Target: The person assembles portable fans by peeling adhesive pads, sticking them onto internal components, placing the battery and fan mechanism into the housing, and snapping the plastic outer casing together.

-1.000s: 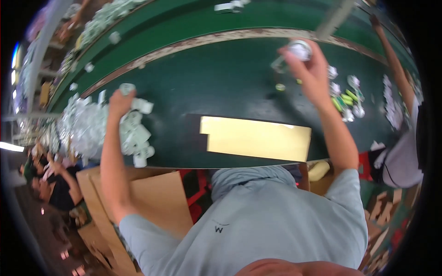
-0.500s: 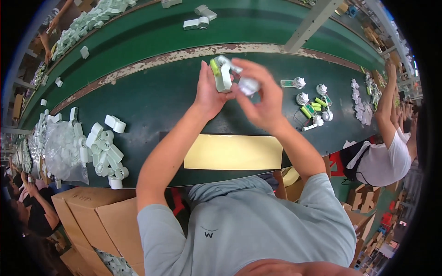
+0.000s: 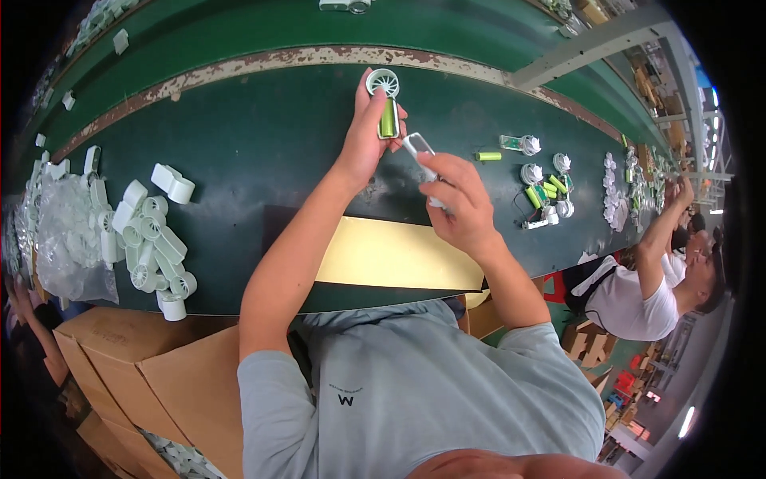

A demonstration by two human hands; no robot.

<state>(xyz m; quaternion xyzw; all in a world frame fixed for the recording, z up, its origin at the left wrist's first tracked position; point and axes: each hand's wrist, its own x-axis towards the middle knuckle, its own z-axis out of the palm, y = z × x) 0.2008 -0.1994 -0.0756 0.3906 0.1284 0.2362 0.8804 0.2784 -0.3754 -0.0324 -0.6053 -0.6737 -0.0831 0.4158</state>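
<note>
Nearest me, on the left, stands a cardboard box (image 3: 191,383). On the near part of the desk (image 3: 263,144) lies a yellow sheet (image 3: 399,254); to its left, a heap of pale shells (image 3: 152,231) sits beside a clear plastic bag (image 3: 72,247), plenty left to work through. My right hand (image 3: 463,203) pinches a pale frame (image 3: 419,148) between thumb and fingers. To the right lie white round parts (image 3: 562,162) among green batteries (image 3: 533,196), also left over, and one loose battery (image 3: 488,156) a little apart. My left hand (image 3: 365,142) is curled around an open shell (image 3: 384,77), just beyond the frame, thumb over its spoked round end. A green battery (image 3: 388,120) already sits lengthwise in its handle, so I judge that part done; the shell is not closed, and I cannot tell what lies behind the spokes. Farthest off, another shell (image 3: 343,5) lies on a green belt (image 3: 239,33).
</note>
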